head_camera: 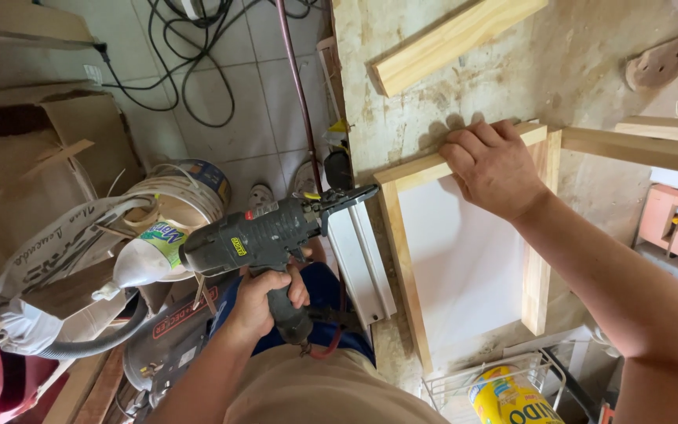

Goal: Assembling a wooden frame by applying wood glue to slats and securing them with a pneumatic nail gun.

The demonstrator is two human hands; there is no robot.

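Observation:
My left hand grips the handle of a dark pneumatic nail gun, whose nose points right at the corner of a pale wooden frame. A red air hose runs up from the gun. The frame lies on a worn workbench and surrounds a white panel. My right hand presses down on the frame's top rail, fingers curled over its far edge.
A loose wooden batten lies on the bench above the frame, a sanding disc at the top right. Left of me stand a bucket, a glue bottle, cardboard boxes and black cables on tiled floor. A wire basket holds a yellow container below.

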